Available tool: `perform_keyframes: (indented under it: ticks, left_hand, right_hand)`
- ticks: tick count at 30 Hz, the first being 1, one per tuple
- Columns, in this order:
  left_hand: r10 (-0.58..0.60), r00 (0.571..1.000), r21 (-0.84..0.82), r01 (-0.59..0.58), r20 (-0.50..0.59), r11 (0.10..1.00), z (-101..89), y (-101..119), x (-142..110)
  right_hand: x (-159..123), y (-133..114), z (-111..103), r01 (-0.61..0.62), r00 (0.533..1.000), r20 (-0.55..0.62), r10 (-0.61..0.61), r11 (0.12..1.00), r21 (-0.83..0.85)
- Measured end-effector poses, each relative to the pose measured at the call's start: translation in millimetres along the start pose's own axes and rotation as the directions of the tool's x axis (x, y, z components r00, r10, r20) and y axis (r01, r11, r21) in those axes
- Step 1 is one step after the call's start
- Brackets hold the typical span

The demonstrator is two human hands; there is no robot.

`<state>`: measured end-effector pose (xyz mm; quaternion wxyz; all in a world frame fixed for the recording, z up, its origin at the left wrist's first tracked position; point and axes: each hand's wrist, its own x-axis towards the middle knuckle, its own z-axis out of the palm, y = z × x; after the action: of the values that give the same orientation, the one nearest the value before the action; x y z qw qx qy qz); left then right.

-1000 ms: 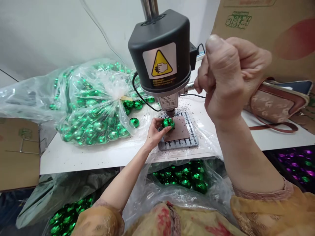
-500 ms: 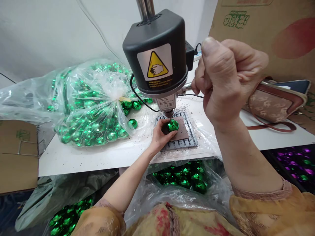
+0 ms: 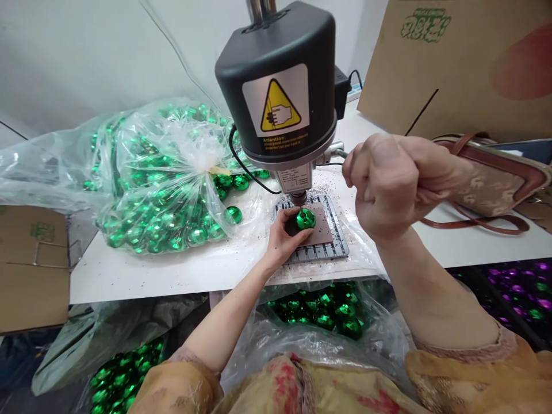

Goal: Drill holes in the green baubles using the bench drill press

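Note:
A shiny green faceted ball sits on the brown board over the slotted metal base, beneath the chuck of a black drill press. Thumb and fingers of my left hand are closed around the ball's left side. The drill bit reaches down to the ball's top; whether it has gone in I cannot tell. My right hand is a fist around the end of the press's feed lever, most of the grip hidden by the fingers. Dark shavings lie scattered around the base.
A clear plastic bag packed with green balls lies left on the white table. One loose ball is beside it. More green balls lie in plastic below the table edge. A handbag and cardboard box stand right.
My right hand has come down with the feed lever, and the drill bit appears lower at the ball. My left hand keeps its hold on the ball. The view has shifted slightly.

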<state>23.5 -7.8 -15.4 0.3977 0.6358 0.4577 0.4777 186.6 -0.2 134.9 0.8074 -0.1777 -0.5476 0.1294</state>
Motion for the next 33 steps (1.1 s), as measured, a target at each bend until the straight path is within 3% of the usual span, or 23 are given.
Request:
perform_keyframes:
  ticks: [4, 8, 12, 18, 23, 25, 28, 30, 33]
  left_hand:
    - [0.012, 1.0, -0.007, -0.012, -0.002, 1.0, 0.1, 0.8, -0.2]
    - [0.005, 1.0, -0.015, -0.005, -0.001, 1.0, 0.4, -0.4, -1.2]
    - [0.004, 1.0, -0.027, -0.004, 0.002, 1.0, 0.8, -2.0, -1.6]
    - [0.013, 1.0, -0.027, -0.014, -0.007, 1.0, 1.6, -2.4, -0.5]
    - [0.007, 1.0, -0.02, -0.008, -0.023, 1.0, 2.6, -3.6, -2.6]
    - [0.01, 1.0, -0.02, -0.01, -0.02, 1.0, 3.1, -4.1, -2.0]
    - [0.009, 0.999, -0.002, -0.009, -0.036, 1.0, 3.2, -1.3, 0.3]
    - [0.015, 0.996, 0.041, -0.011, -0.084, 0.999, 2.4, 4.7, -1.8]
    - [0.099, 0.982, 0.173, -0.07, -0.164, 0.982, 1.7, 18.7, -21.8]
  right_hand:
    - [-5.9, 6.7, 1.3, 0.128, 0.991, -0.049, -0.127, 0.992, 0.018]
    - [-11.9, 10.4, 2.4, 0.109, 0.991, -0.082, -0.109, 0.994, -0.002]
    - [-12.9, 17.6, 1.6, 0.234, 0.969, -0.095, -0.229, 0.971, 0.042]
    - [-16.3, 27.1, -6.6, 0.296, 0.955, -0.031, -0.294, 0.952, 0.077]
    - [-25.5, 26.8, -15.4, 0.324, 0.937, 0.103, -0.333, 0.941, 0.098]
    - [-21.6, 19.7, -11.9, 0.284, 0.955, 0.067, -0.289, 0.956, 0.071]
    - [-0.8, 4.9, 1.1, 0.084, 0.995, -0.05, -0.082, 0.996, 0.028]
    - [17.9, -2.6, 9.9, -0.045, 0.998, -0.038, 0.047, 0.998, 0.052]
    - [38.2, -6.0, 16.4, -0.104, 0.995, 0.006, 0.104, 0.988, 0.114]
